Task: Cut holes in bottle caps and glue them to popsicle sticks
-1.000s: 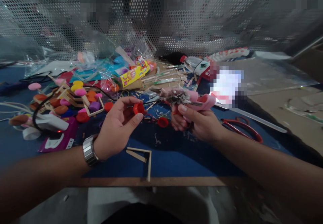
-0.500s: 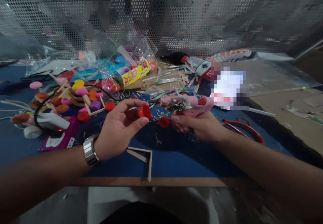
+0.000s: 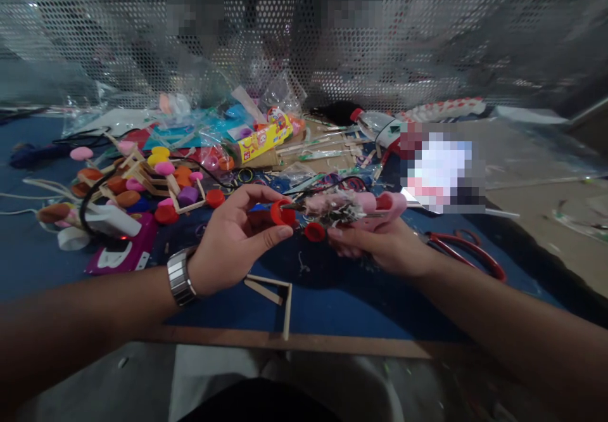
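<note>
A red bottle cap is pinched between the thumb and fingers of my left hand, its open side turned to the right. My right hand grips a pink hot glue gun, whose front is smeared with stringy glue. The gun's nozzle reaches the mouth of the held cap; whether it touches the inside I cannot tell. Another red cap lies on the blue table just below the gun. Nearer me, a bent frame of joined wooden sticks rests by the table's front edge.
At left are a stick assembly with colourful caps and a purple power strip with a white plug. Behind lie a yellow packet, wooden sticks and a plastic bottle. Red-handled pliers and a lit phone are at right.
The gap between the cap and the nozzle has closed, and the nozzle tip now sits at the cap's opening. The whole view has shifted slightly.
</note>
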`<action>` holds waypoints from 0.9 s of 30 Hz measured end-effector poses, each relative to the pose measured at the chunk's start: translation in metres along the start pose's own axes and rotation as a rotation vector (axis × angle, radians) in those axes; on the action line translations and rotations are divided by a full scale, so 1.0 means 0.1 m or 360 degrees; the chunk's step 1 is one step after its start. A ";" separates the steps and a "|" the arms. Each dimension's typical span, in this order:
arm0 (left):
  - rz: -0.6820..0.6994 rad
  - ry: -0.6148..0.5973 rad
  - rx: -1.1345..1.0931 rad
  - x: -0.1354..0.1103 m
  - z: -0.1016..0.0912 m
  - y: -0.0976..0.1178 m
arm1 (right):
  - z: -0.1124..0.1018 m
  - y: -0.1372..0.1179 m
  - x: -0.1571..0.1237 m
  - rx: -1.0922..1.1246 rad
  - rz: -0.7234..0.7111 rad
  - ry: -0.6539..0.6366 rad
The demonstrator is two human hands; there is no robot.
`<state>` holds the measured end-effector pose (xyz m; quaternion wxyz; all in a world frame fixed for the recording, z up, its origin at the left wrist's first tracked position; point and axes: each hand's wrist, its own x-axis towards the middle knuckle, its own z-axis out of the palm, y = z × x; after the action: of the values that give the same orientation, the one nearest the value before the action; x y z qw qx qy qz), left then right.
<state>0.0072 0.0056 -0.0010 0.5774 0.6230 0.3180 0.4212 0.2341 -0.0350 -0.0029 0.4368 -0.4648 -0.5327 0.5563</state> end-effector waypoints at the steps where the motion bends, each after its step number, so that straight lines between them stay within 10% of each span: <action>1: 0.0003 -0.0019 -0.0031 0.00 0.00 0.00 | 0.00 0.01 0.00 -0.0008 -0.0007 -0.0002; 27: 0.0048 -0.0079 -0.0077 -0.01 0.00 0.01 | -0.04 0.08 -0.02 -0.0012 0.0008 -0.0014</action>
<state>0.0061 0.0044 0.0002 0.5936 0.6237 0.2840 0.4219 0.2382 -0.0368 -0.0110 0.4312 -0.4653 -0.5356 0.5574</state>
